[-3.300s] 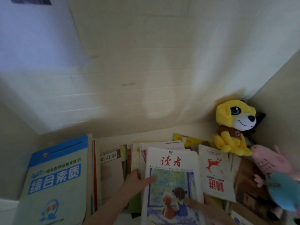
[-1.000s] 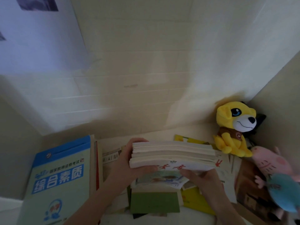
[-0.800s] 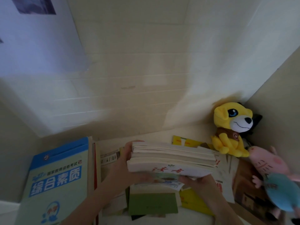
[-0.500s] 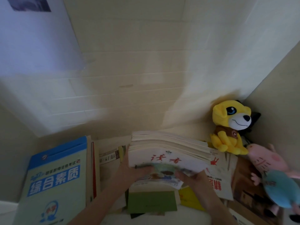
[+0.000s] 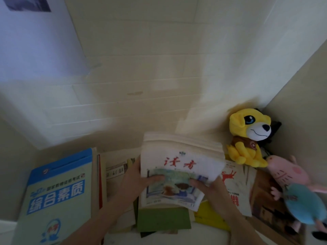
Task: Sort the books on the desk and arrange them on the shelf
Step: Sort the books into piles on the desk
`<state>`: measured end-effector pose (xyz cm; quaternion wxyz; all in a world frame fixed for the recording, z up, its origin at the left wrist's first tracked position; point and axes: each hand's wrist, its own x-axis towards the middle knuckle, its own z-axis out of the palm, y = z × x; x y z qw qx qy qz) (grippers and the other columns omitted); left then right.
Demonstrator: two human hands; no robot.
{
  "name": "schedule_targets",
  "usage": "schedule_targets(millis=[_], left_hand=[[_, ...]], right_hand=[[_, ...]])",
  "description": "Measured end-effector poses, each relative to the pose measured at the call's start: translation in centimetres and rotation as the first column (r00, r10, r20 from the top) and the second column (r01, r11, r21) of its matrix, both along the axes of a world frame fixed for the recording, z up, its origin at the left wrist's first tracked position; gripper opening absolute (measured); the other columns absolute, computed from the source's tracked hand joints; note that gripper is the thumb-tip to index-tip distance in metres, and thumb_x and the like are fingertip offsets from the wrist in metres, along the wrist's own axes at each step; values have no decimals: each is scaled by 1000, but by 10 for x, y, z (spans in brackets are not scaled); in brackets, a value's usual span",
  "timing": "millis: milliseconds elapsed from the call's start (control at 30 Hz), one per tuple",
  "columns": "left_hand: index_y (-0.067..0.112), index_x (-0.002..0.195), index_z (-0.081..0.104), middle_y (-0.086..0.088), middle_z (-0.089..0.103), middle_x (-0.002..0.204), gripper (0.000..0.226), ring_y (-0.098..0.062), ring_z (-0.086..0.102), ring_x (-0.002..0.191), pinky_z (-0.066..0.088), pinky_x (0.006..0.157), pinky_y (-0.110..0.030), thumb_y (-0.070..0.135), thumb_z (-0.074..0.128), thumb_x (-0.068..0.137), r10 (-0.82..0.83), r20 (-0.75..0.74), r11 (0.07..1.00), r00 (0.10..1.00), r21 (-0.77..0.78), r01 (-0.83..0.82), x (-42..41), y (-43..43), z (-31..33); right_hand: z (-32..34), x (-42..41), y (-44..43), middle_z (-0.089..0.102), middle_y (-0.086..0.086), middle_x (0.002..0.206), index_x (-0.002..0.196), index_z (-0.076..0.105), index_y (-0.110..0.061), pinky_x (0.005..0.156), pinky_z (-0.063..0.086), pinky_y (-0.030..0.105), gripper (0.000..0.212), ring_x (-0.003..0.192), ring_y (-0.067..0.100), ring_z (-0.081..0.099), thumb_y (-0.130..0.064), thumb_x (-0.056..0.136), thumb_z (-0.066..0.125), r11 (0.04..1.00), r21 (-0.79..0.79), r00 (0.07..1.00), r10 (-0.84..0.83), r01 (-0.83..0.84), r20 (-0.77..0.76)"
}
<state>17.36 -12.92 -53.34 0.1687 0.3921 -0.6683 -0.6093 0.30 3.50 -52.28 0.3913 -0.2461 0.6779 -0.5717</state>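
The stack of magazines [image 5: 182,152] was clamped between both sets of fingers [image 5: 155,178]. The left hand [image 5: 132,181] and right hand [image 5: 214,191] each had a thumb on the front cover and the remaining fingers hidden behind. It was held off the worktop [image 5: 208,235], directly above the green book [image 5: 162,220], with the blue workbook [image 5: 58,188] well out past the left-hand fingers.

The magazines looked thin, floppy and slick-covered, and fairly heavy as a bundle, so they would probably fan or slide. Squeezing both side edges with support underneath seemed the safest hold.

A second earlier the stack had been carried level, page edges toward the camera. Now it was tipped up, cover showing, nearer the yellow plush dog [image 5: 247,138].
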Motion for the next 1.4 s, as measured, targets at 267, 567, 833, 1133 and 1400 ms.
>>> schedule_targets(millis=[267, 567, 833, 1133, 1400], left_hand=[[29, 93, 67, 10, 71, 87, 36, -1, 69, 69, 53, 57, -16, 35, 84, 62, -67, 144, 968, 987, 247, 30, -19, 2, -3], [26, 97, 58, 14, 62, 91, 31, 0, 60, 78, 49, 60, -9, 46, 72, 77, -196, 334, 947, 922, 307, 90, -11, 24, -44], [24, 139, 40, -4, 39, 137, 42, -14, 43, 116, 38, 98, -22, 16, 46, 98, -26, 544, 933, 839, -289, 216, 16, 2, -52], [13, 149, -17, -23, -12, 156, 77, -39, -6, 145, 8, 119, -50, 10, 40, 97, -23, 863, 947, 504, -143, 288, 29, -1, -90], [13, 149, -19, -31, -15, 153, 80, -45, -9, 143, 14, 117, -52, 41, 37, 100, 4, 857, 958, 515, -151, 244, 22, -2, -105]], right_hand=[[0, -29, -9, 75, -2, 94, 111, 61, -18, 57, 55, 21, 41, 77, 13, 73, -22, 75, 80, 972, 236, 1000, -21, 22, -8], [-71, -24, 9, 76, 3, 93, 110, 68, -14, 77, 59, 40, 46, 83, 24, 73, -25, 69, 84, 888, 460, 986, -83, 8, 143], [-80, -28, 11, 74, 5, 95, 108, 67, -15, 77, 58, 39, 47, 85, 25, 71, -26, 66, 86, 866, 497, 987, -123, 56, 104], [-81, -23, 15, 74, 5, 101, 112, 64, -18, 88, 56, 47, 67, 89, 26, 71, -39, 55, 91, 867, 492, 980, -155, 73, 128], [-84, -22, 30, 71, 5, 102, 109, 62, -16, 85, 55, 43, 74, 90, 26, 69, -48, 48, 90, 841, 527, 973, -205, 121, 103]])
